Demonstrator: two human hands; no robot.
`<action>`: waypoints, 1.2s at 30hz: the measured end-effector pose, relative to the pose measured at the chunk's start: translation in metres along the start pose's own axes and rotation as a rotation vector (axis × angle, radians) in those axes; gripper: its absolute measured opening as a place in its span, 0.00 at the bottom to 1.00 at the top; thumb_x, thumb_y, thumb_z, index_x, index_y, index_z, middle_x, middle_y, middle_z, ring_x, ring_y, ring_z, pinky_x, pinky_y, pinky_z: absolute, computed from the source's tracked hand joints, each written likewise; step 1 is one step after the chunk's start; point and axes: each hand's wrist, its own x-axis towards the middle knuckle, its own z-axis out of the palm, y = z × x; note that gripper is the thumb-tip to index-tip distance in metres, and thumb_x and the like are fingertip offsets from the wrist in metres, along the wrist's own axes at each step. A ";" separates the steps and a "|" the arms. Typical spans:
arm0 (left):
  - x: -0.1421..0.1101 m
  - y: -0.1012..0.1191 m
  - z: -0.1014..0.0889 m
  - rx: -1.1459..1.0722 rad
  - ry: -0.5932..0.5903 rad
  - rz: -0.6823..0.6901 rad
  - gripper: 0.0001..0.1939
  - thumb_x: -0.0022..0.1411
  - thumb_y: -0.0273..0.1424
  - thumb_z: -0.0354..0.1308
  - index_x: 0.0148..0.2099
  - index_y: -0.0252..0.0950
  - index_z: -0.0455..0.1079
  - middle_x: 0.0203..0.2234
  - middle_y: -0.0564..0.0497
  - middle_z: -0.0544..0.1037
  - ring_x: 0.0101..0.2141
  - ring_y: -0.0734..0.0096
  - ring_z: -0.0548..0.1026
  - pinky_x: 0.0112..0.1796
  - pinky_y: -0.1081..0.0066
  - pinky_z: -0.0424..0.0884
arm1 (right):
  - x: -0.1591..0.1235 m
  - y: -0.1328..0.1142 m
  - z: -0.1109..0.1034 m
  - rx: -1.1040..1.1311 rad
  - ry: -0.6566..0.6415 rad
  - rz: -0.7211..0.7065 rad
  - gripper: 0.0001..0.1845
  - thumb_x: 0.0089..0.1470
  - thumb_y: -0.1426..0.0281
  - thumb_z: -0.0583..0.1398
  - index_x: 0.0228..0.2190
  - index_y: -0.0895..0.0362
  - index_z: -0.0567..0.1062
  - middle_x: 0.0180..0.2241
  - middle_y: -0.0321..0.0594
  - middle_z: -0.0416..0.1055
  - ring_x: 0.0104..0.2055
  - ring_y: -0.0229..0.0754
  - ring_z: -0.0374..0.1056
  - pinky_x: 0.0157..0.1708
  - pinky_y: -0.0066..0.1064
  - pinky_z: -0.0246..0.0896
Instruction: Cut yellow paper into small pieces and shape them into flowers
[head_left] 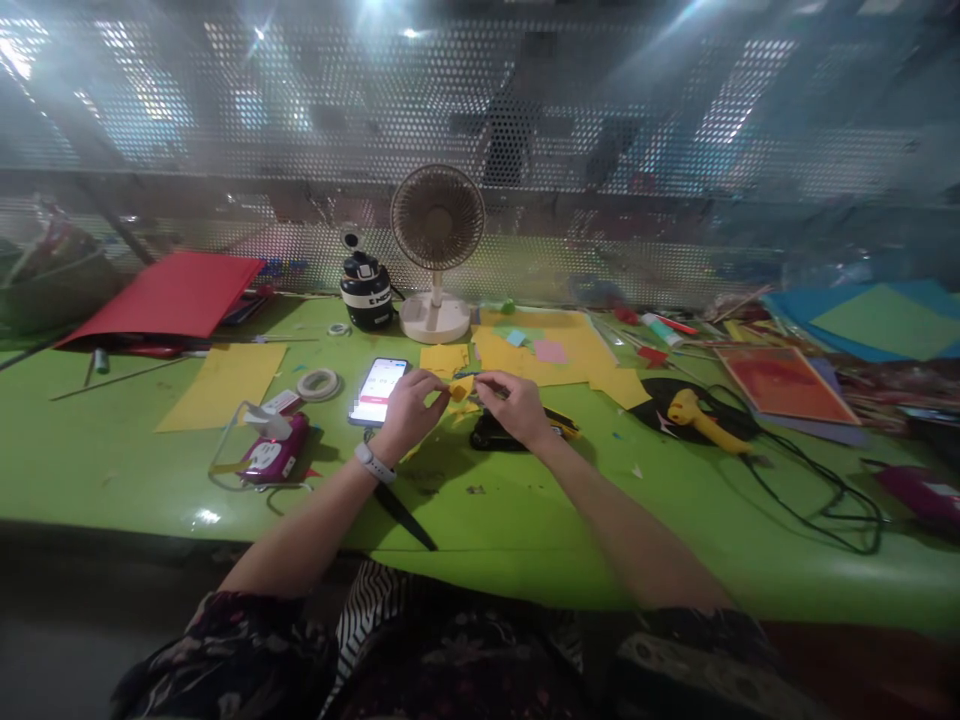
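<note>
Between my hands, above the green table (525,520), is a small folded piece of yellow paper (461,388). My left hand (411,408), with a pale band on its wrist, pinches the paper's left side. At the paper's right edge my right hand (515,405) has thumb and forefinger pressed together; what lies between them is too small to make out. A black object with a yellow part (499,434) lies under my right hand, partly hidden by it. Left of my left hand rests a lit phone (375,388). Yellow scraps lie beneath the paper.
A small fan (439,225) and a dark bottle (366,290) stand behind. Yellow sheets (570,335) lie beyond my hands. To the right is a yellow glue gun (705,422) with a trailing cord; at left are a tape roll (318,384) and a purple power strip (277,450).
</note>
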 end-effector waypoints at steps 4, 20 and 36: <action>0.000 0.000 -0.001 0.007 0.006 0.010 0.03 0.60 0.28 0.59 0.33 0.38 0.73 0.29 0.47 0.77 0.32 0.63 0.74 0.32 0.65 0.69 | 0.000 0.000 0.000 0.012 -0.001 0.005 0.13 0.51 0.62 0.59 0.31 0.56 0.81 0.31 0.42 0.80 0.32 0.45 0.75 0.38 0.36 0.70; 0.000 0.002 0.000 -0.011 -0.005 0.009 0.03 0.60 0.28 0.59 0.33 0.38 0.73 0.29 0.48 0.76 0.31 0.65 0.74 0.32 0.66 0.70 | 0.001 -0.001 -0.001 0.027 -0.026 0.015 0.14 0.54 0.61 0.58 0.31 0.55 0.81 0.30 0.41 0.80 0.32 0.46 0.76 0.38 0.36 0.70; -0.002 0.003 0.001 0.012 0.002 0.054 0.03 0.59 0.25 0.60 0.33 0.37 0.73 0.29 0.48 0.77 0.31 0.66 0.74 0.32 0.67 0.70 | 0.001 0.004 0.001 -0.024 -0.022 -0.028 0.14 0.54 0.63 0.58 0.31 0.57 0.81 0.30 0.42 0.80 0.32 0.45 0.76 0.37 0.34 0.70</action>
